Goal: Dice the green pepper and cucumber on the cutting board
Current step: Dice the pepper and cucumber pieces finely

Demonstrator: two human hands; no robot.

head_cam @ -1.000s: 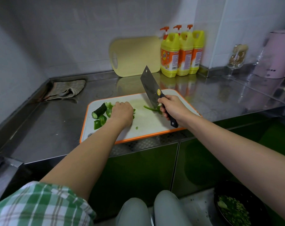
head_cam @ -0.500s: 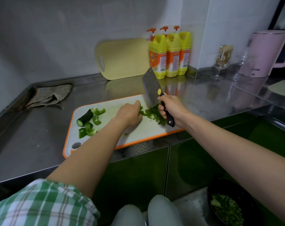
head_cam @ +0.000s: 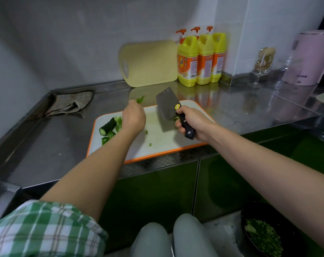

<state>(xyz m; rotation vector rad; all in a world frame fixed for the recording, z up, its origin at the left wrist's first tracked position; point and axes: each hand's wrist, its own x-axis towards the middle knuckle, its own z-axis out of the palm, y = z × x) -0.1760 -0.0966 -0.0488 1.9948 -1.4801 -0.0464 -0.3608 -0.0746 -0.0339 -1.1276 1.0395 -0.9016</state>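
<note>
A white cutting board with an orange rim (head_cam: 157, 141) lies on the steel counter. At its left end lie a dark cucumber piece (head_cam: 108, 125) and green pepper chunks (head_cam: 109, 137). My left hand (head_cam: 133, 116) is raised over the board's back edge and pinches a green pepper strip (head_cam: 140, 99). My right hand (head_cam: 191, 123) grips the black handle of a cleaver (head_cam: 166, 109), its blade tilted above the board's right half. A little pepper (head_cam: 175, 118) shows beside the blade; small bits (head_cam: 146, 132) dot the board's middle.
A yellow cutting board (head_cam: 150, 64) and three yellow detergent bottles (head_cam: 201, 56) stand against the back wall. A folded cloth (head_cam: 68, 104) lies back left. A wine glass (head_cam: 262, 65) and pink kettle (head_cam: 309, 58) stand right. A black bowl of chopped greens (head_cam: 263, 236) sits low right.
My left hand has left the chopped pepper pile and lifted toward the back with a pepper strip. The cleaver has tipped over the board, hiding most of the pile.
</note>
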